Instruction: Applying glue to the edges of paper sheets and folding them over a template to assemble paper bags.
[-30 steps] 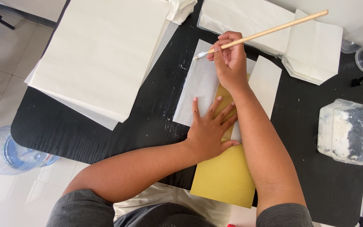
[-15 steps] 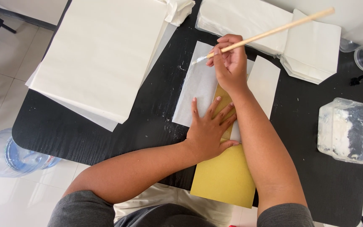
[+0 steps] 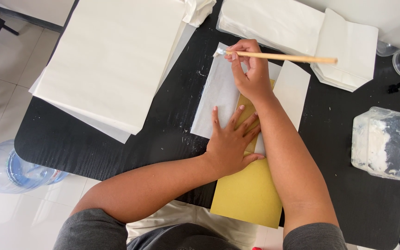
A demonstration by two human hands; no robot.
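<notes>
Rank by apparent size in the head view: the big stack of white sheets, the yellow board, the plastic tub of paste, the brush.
1. big stack of white sheets
2. yellow board, partly hidden by the arms
3. plastic tub of paste
4. brush, long but thin

matt black bench [image 3: 163,134] with a wood-grain texture, smeared with white paste. thin, matt white paper sheet [image 3: 221,92] over smooth mustard-yellow card [image 3: 248,194]. pale bare-wood brush [image 3: 278,57] with paste-coated bristles. clear plastic tub [image 3: 379,141], cloudy with white residue. glossy pale floor tiles [image 3: 5,60].
</notes>
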